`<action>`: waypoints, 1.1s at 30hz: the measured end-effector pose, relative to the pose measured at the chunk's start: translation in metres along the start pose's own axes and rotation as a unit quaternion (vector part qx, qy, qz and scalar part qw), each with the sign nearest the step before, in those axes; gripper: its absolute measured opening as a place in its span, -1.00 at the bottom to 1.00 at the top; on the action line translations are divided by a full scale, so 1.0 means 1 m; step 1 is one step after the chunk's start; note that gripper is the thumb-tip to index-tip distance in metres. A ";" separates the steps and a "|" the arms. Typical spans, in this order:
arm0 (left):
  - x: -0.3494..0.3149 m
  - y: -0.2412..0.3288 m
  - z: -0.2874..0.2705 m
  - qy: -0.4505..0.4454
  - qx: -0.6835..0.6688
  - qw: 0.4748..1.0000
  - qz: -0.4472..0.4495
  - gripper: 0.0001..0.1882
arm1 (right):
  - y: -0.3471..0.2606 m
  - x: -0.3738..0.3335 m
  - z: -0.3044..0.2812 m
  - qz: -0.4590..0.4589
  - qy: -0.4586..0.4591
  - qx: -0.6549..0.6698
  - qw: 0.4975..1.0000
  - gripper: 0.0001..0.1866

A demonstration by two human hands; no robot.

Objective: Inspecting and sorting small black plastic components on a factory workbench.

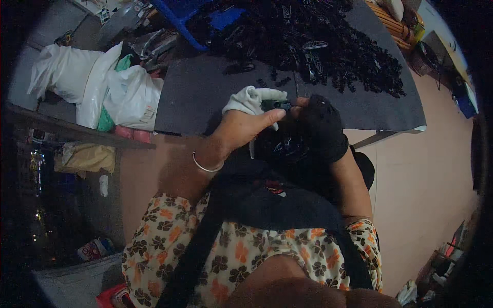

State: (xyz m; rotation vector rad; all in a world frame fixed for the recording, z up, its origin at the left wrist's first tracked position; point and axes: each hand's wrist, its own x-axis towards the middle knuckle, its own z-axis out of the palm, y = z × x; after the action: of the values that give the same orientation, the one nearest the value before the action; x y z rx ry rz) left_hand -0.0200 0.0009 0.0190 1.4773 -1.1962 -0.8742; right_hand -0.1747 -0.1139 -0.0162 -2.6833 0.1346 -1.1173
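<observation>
In front of my chest, over the table's near edge, my two hands meet at a small black plastic part (pixel 277 104). My left hand (pixel 252 114), partly covered by a white glove with the thumb bare, pinches it. My right hand (pixel 319 117) wears a black glove with bare fingertips, and its fingers close in on the part's right end. Whether the right fingers hold a second piece is too small to tell. Below the hands, dark pieces with pale glints (pixel 287 146) sit near my lap, mostly in shadow.
A large heap of small black parts (pixel 328 46) covers the far side of the grey table (pixel 190 97). Behind it leans a blue tray (pixel 179 23). White plastic bags (pixel 128 95) lie to the left. A brown package (pixel 87 156) rests on a lower shelf. Pinkish floor (pixel 411 190) shows at right.
</observation>
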 end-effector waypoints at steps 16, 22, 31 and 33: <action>-0.024 0.002 -0.008 -0.040 0.156 0.983 0.091 -0.76 | -0.016 0.007 -0.005 0.279 -0.194 0.257 0.905 -0.68; 0.027 -0.029 -0.064 0.176 0.455 0.850 0.200 -0.54 | 0.004 -0.001 -0.029 0.186 -0.020 -0.008 0.982 -0.80; 0.048 -0.057 -0.067 0.156 0.522 0.824 0.153 -0.68 | 0.033 -0.012 -0.015 0.203 -0.058 -0.083 0.974 -0.77; 0.035 -0.050 -0.058 0.175 0.512 0.817 0.201 -0.69 | 0.018 0.001 -0.018 0.201 -0.037 -0.023 0.979 -0.79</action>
State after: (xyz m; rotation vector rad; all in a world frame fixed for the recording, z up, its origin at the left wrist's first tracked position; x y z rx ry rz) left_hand 0.0557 -0.0177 -0.0138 1.9524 -1.6954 0.4492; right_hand -0.1868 -0.1350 -0.0075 -2.5681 0.6641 -0.8962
